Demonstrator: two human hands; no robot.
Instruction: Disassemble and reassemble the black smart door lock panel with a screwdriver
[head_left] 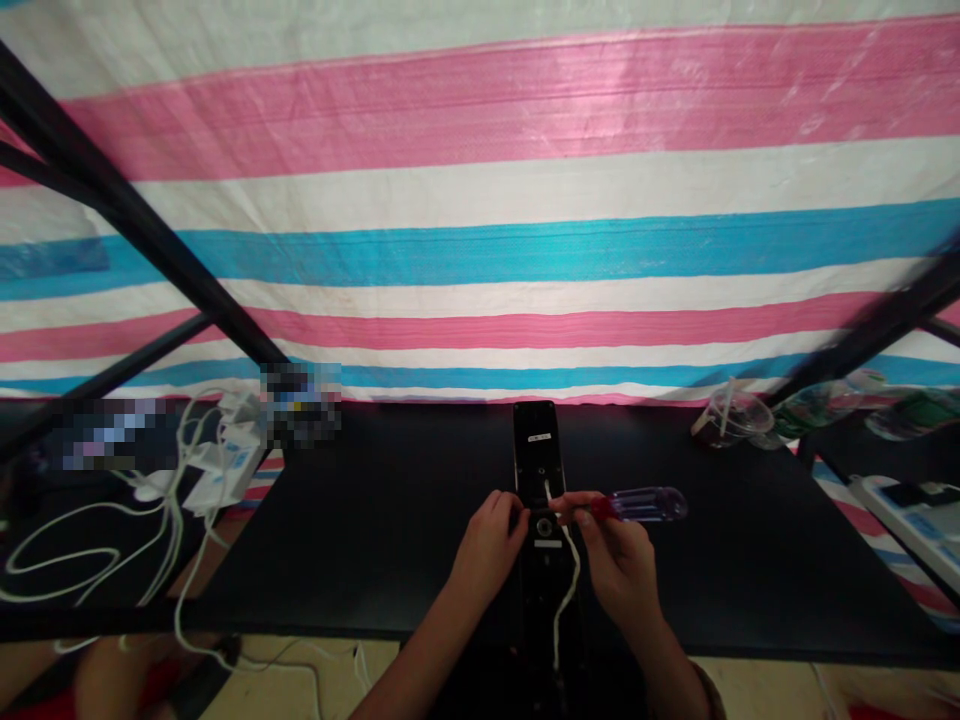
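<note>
Cord (577,568), just one, runs along one dark panel (534,455) lying lengthwise away from me between two hands. I have the right hand (619,565), nearer its middle, pinching one screwdriver (649,504), handle rightward; the left hand (487,540) touches the panel's left edge, grip unclear. Beyond, rightward: one cup (739,418).
</note>
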